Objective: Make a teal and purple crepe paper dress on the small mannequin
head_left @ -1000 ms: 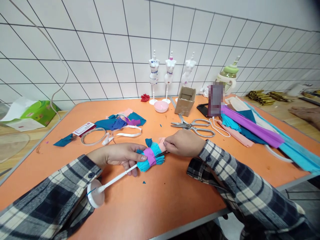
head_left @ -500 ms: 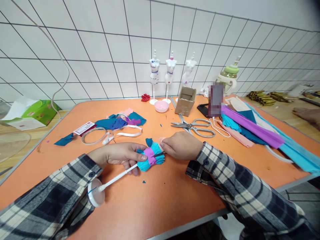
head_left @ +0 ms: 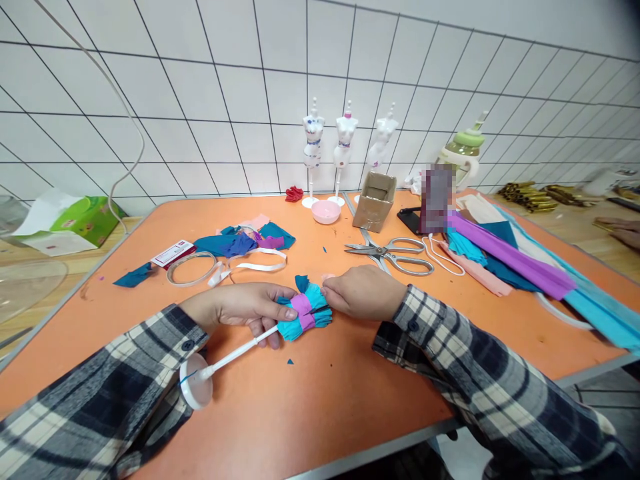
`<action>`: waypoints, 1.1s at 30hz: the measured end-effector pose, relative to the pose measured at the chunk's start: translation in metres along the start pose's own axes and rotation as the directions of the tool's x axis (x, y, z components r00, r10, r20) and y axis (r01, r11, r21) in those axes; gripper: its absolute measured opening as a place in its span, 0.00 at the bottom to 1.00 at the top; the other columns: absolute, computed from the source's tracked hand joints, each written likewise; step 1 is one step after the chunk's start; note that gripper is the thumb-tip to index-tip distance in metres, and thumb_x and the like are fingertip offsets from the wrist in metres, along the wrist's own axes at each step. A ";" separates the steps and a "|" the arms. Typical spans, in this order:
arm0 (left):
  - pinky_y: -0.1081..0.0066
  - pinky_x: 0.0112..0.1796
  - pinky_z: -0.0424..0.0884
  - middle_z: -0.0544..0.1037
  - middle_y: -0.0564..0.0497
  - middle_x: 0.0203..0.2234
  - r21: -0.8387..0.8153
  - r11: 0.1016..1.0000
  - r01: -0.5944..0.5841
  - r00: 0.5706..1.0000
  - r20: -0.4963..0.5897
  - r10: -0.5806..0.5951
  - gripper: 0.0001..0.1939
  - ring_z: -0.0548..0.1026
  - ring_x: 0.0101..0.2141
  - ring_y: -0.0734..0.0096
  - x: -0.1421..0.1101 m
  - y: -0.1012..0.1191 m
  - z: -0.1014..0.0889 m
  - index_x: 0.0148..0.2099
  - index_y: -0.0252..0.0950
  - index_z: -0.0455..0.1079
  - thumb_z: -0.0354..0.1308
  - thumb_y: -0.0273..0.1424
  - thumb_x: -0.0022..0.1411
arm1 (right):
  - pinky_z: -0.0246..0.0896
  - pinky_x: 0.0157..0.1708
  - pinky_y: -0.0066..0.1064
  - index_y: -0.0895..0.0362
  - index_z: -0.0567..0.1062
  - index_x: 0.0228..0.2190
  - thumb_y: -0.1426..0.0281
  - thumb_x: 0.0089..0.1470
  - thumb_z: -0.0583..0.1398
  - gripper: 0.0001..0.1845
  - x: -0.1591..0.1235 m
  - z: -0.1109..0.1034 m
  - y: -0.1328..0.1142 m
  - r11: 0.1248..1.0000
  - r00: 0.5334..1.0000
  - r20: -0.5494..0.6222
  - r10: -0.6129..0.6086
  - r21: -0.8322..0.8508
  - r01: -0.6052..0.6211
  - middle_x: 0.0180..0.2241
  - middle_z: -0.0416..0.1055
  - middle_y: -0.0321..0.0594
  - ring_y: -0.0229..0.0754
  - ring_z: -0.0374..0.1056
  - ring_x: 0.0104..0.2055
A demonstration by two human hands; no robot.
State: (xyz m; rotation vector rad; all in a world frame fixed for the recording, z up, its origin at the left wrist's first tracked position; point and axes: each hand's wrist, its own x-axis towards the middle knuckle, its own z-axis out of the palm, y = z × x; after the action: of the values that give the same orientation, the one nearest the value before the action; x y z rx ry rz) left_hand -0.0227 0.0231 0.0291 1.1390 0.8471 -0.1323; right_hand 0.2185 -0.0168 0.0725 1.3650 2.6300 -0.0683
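Observation:
My left hand (head_left: 253,308) is closed around a small mannequin on a white stand (head_left: 240,351), tilted so its round base (head_left: 196,381) points toward me on the left. Turquoise pleated crepe paper (head_left: 323,313) and a purple band (head_left: 303,311) wrap the body, with a dark blue piece (head_left: 301,283) sticking out at the top. In my right hand (head_left: 365,293) are dark, thin-tipped tweezers (head_left: 319,309), mostly hidden by the fingers, their tips at the purple band. A bit of pink paper (head_left: 327,277) shows just beyond the right fingers.
Large scissors (head_left: 387,252) lie beyond my right hand. Behind stand three mannequins (head_left: 345,137), a pink bowl (head_left: 326,213) and a cardboard box (head_left: 374,200). Paper scraps (head_left: 240,245) and a tape roll (head_left: 191,269) lie left; crepe strips (head_left: 520,257) and a bottle (head_left: 463,157) are right.
The tweezers' tips have moved a little left onto the purple band, and the right hand has turned slightly. The left hand keeps its hold. The whole view has shifted slightly.

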 end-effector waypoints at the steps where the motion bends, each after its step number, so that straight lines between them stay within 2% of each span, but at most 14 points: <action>1: 0.71 0.30 0.77 0.82 0.48 0.32 -0.002 1.000 -0.002 1.000 -0.001 0.002 0.32 0.83 0.29 0.60 0.000 0.000 0.000 0.59 0.39 0.65 0.69 0.40 0.54 | 0.45 0.27 0.32 0.55 0.75 0.41 0.59 0.67 0.44 0.22 0.000 0.000 0.000 1.000 1.000 0.001 0.001 0.001 -0.001 0.36 0.80 0.46 0.48 0.75 0.37; 12: 0.71 0.30 0.77 0.83 0.48 0.32 -0.001 1.000 -0.013 1.000 0.026 0.013 0.32 0.82 0.28 0.63 0.001 -0.002 -0.002 0.57 0.39 0.65 0.69 0.43 0.54 | 0.39 0.25 0.33 0.54 0.75 0.41 0.57 0.67 0.45 0.23 0.003 0.001 0.003 1.000 1.000 -0.012 -0.012 -0.004 0.012 0.35 0.79 0.44 0.46 0.74 0.34; 16: 0.70 0.30 0.78 0.83 0.44 0.36 -0.027 0.999 -0.047 0.998 0.038 0.048 0.29 0.83 0.29 0.62 0.001 -0.003 -0.004 0.54 0.37 0.67 0.63 0.50 0.58 | 0.41 0.26 0.32 0.55 0.75 0.41 0.58 0.67 0.45 0.23 0.002 0.002 0.005 1.000 0.999 -0.043 -0.006 -0.013 0.005 0.36 0.79 0.44 0.44 0.74 0.34; 23: 0.72 0.24 0.76 0.84 0.44 0.34 -0.055 0.998 -0.043 0.999 0.002 0.043 0.23 0.83 0.27 0.61 0.001 -0.004 -0.003 0.52 0.38 0.68 0.62 0.45 0.61 | 0.43 0.27 0.32 0.55 0.76 0.39 0.60 0.68 0.44 0.24 0.000 0.002 0.014 0.998 0.998 -0.038 -0.047 0.031 0.049 0.36 0.79 0.44 0.43 0.73 0.35; 28: 0.70 0.29 0.78 0.84 0.46 0.33 -0.063 0.996 -0.059 0.998 0.009 0.060 0.20 0.83 0.29 0.61 0.001 -0.003 -0.001 0.51 0.38 0.69 0.62 0.44 0.61 | 0.46 0.28 0.32 0.56 0.76 0.40 0.61 0.67 0.44 0.23 0.001 0.001 0.009 0.999 0.999 -0.026 -0.040 0.021 0.041 0.36 0.79 0.45 0.42 0.72 0.33; 33: 0.69 0.32 0.78 0.83 0.46 0.33 -0.084 0.996 -0.019 1.000 0.003 0.019 0.22 0.83 0.30 0.62 0.000 0.001 0.002 0.51 0.38 0.69 0.62 0.45 0.60 | 0.43 0.27 0.32 0.57 0.77 0.39 0.62 0.67 0.45 0.23 0.001 0.001 0.004 1.000 0.999 -0.040 -0.021 0.018 0.022 0.35 0.79 0.46 0.43 0.72 0.33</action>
State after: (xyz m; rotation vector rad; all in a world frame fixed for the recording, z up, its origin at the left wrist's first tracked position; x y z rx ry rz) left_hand -0.0209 0.0219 0.0300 1.0678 0.8306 -0.0825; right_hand 0.2215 -0.0139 0.0715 1.3574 2.6836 -0.0690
